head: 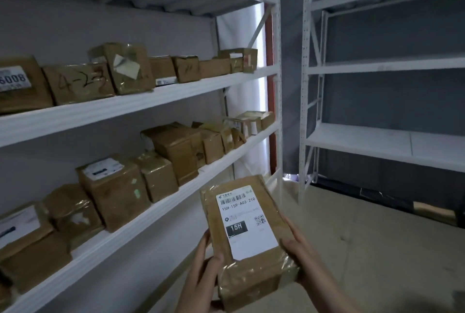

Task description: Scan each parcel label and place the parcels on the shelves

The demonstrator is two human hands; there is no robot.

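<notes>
Your left hand (201,266) and right hand (300,260) clasp the parcel (247,239) by its sides, fingers curled round the edges, just right of the white rack (161,202). Taped brown boxes (118,186) crowd the rack's shelves, one marked "6008" (21,83). Your parcel's label (245,220) reads "15H-159-A03-210" and "15H".

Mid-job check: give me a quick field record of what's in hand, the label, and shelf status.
held item: brown taped parcel, label side up
label: white label, reads 15H-159-A03-210, barcode and QR code visible
left hand: left hand grips the parcel's left edge
right hand: right hand grips its right edge
scanner: none in view
left rack: middle shelf and lower shelf hold rows of parcels
right rack: right rack, no parcels visible
</notes>
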